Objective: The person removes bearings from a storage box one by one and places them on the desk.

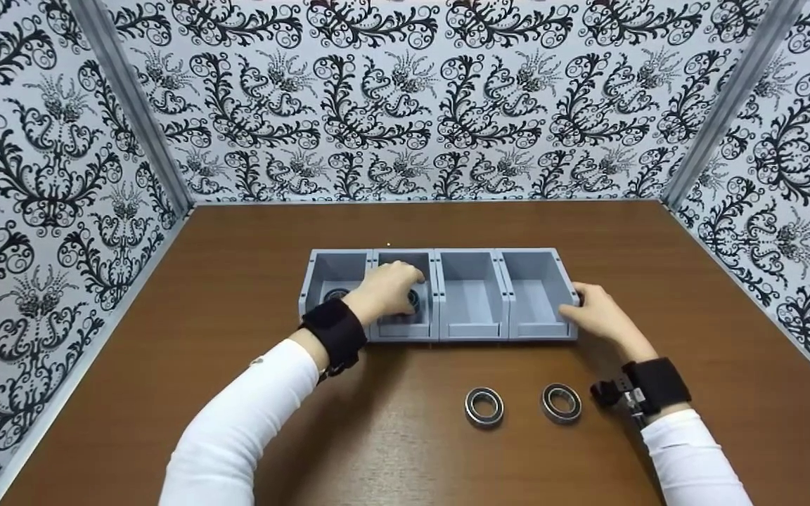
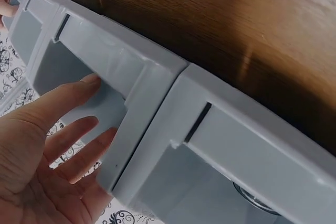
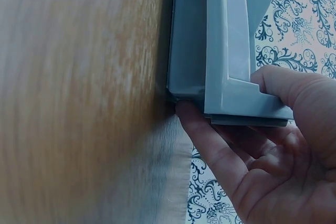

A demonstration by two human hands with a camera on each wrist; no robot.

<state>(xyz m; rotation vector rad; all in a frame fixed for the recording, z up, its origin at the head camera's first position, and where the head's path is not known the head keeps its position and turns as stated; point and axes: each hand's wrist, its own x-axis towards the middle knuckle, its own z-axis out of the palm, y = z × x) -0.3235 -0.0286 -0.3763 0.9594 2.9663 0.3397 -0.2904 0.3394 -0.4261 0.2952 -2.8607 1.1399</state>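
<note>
Four grey storage bins stand joined in a row on the table. My left hand (image 1: 389, 287) reaches down into the second bin from the left (image 1: 405, 330), thumb and fingers spread apart in the left wrist view. A ball bearing (image 1: 413, 301) shows beside its fingers, partly covered by them. Another bearing (image 1: 337, 294) lies in the leftmost bin (image 1: 340, 263), half hidden by the wrist. My right hand (image 1: 598, 313) grips the side wall of the rightmost bin (image 1: 537, 295), thumb over the rim and fingers against the outside, as the right wrist view (image 3: 262, 145) shows.
Two more ball bearings, a left one (image 1: 484, 407) and a right one (image 1: 561, 403), lie flat on the brown wooden table (image 1: 405, 450) in front of the bins. Patterned wall panels (image 1: 419, 105) enclose the table at the back and both sides.
</note>
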